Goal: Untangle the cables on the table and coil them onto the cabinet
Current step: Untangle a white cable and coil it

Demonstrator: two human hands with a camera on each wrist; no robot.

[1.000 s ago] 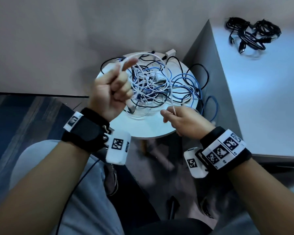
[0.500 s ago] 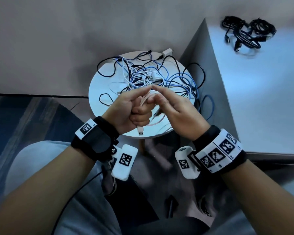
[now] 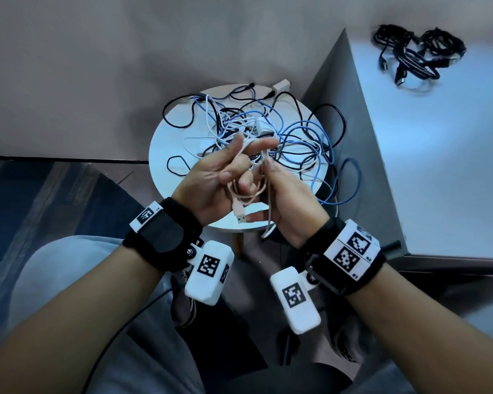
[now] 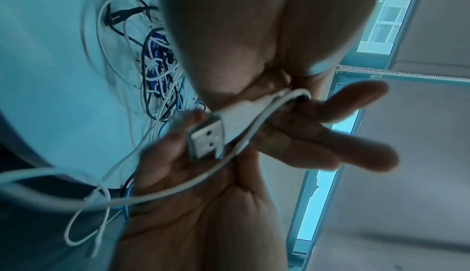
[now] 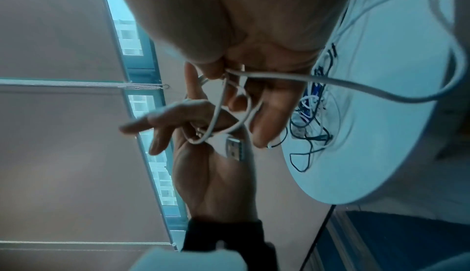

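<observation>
A white USB cable (image 3: pixel 241 194) is looped round the fingers of my left hand (image 3: pixel 225 172), which is turned palm up in front of the round table (image 3: pixel 180 132). Its metal USB plug (image 3: pixel 240 216) hangs below the palm, and the plug (image 4: pixel 206 136) shows close up in the left wrist view. My right hand (image 3: pixel 282 191) touches the left and pinches the same cable (image 5: pixel 330 81) between thumb and fingers. The cable runs back into the tangle of blue, black and white cables (image 3: pixel 271 129) on the table. The grey cabinet (image 3: pixel 439 155) stands to the right.
A bundle of black cables (image 3: pixel 416 56) lies at the far end of the cabinet top. Blue and black loops (image 3: pixel 350 177) hang over the table's right edge toward the cabinet side. My knees are below the hands, with dark flooring to the left.
My left hand came down from above the tangle and turned palm up. The right hand rose to meet it. The white cable now sits looped on the left fingers with the plug hanging.
</observation>
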